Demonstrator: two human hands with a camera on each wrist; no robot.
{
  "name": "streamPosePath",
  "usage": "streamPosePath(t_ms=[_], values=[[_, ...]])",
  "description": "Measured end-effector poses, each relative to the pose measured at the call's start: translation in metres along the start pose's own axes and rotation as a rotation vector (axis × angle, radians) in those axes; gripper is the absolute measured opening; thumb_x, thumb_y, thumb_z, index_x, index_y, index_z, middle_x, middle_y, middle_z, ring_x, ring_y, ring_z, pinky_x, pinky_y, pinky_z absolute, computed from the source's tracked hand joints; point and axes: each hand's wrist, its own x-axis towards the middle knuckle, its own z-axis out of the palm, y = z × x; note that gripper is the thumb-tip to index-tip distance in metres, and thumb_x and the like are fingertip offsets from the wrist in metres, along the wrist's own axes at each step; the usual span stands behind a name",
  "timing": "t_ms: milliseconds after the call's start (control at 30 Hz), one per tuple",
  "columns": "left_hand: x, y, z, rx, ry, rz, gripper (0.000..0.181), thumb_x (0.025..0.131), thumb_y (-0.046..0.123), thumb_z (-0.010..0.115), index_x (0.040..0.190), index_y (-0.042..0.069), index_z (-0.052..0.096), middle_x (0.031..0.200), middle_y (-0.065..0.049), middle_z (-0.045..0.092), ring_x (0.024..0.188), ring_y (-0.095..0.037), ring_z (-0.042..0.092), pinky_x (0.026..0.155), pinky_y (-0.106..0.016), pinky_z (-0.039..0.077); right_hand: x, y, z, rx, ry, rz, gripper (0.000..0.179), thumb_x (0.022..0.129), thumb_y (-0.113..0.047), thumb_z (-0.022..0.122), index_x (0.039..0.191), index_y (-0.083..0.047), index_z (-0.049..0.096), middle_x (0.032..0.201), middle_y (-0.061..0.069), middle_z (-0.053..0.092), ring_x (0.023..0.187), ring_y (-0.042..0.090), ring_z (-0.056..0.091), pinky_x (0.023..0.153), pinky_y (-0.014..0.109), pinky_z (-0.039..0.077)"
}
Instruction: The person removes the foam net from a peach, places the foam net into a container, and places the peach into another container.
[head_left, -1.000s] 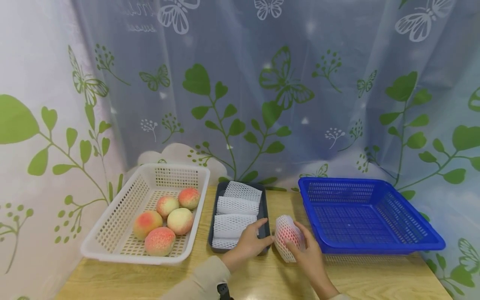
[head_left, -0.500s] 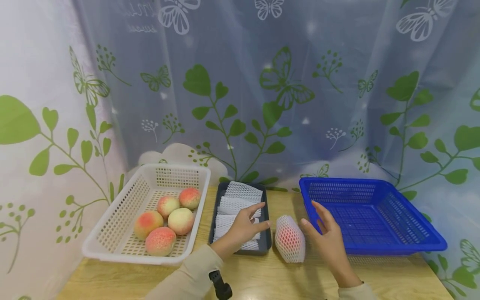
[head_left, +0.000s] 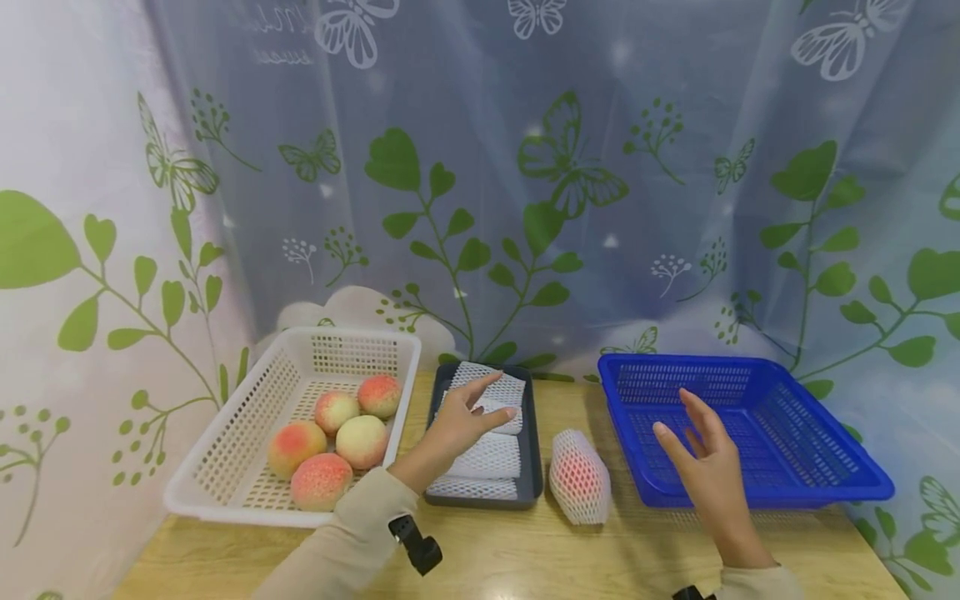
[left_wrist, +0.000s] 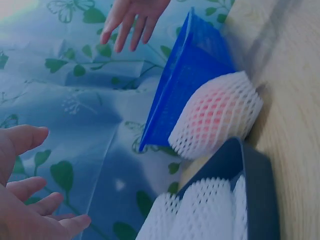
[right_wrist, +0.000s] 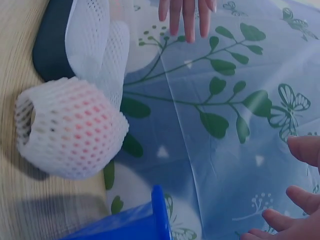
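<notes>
A peach in a white foam net sleeve (head_left: 580, 479) lies on the wooden table between the dark tray and the blue basket. Its red skin shows through the mesh, in both wrist views too. My left hand (head_left: 456, 425) hovers over the dark tray (head_left: 534, 467), fingers spread, holding nothing. White foam net sleeves (head_left: 487, 457) lie in that tray, partly covered by the hand. Over the near left part of the blue basket (head_left: 757, 492) my right hand (head_left: 708, 471) is raised, fingers apart and nothing in them. Both hands are away from the wrapped peach.
On the left, a white basket (head_left: 225, 508) holds several bare peaches (head_left: 321, 482); the left sleeve passes over its near right corner. A patterned curtain (head_left: 480, 208) hangs behind the table (head_left: 510, 550).
My right hand has let go of the wrapped peach and moved right, over the blue basket. My left hand has drawn away to the left and up over the tray. The peach stays on the table.
</notes>
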Motion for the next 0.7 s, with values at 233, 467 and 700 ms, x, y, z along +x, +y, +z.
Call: streamPosePath(t_ms=[233,467,700], values=[[0.000,-0.004,-0.020,-0.018,0.066,0.008,0.060,0.088,0.014,0.069,0.143,0.008,0.045,0.154,-0.014,0.030,0.143,-0.034,0.022,0.113,-0.053,0.024,-0.001,0.006,-0.010,-0.012,-0.006,0.038,0.071,0.096,-0.034,0.058,0.154,-0.022,0.020,0.159,0.009,0.015,0.146,0.029,0.014,0.110,0.015,0.025],[-0.001,-0.008,-0.027,-0.010,0.082,-0.034,0.061,0.088,0.015,0.070,0.143,0.011,0.045,0.155,-0.014,0.029,0.143,-0.035,0.022,0.114,-0.052,0.024,-0.002,0.009,-0.012,-0.010,0.000,0.060,0.070,0.096,-0.034,0.058,0.154,-0.023,0.020,0.159,0.009,0.015,0.146,0.029,0.014,0.109,0.012,0.025],[0.000,-0.011,-0.027,0.009,0.088,-0.042,0.061,0.089,0.017,0.070,0.144,0.013,0.045,0.154,-0.013,0.029,0.142,-0.036,0.024,0.113,-0.052,0.026,-0.002,0.010,-0.009,0.003,-0.001,0.046,0.069,0.096,-0.032,0.058,0.154,-0.023,0.021,0.159,0.011,0.015,0.146,0.029,0.013,0.109,0.010,0.024]])
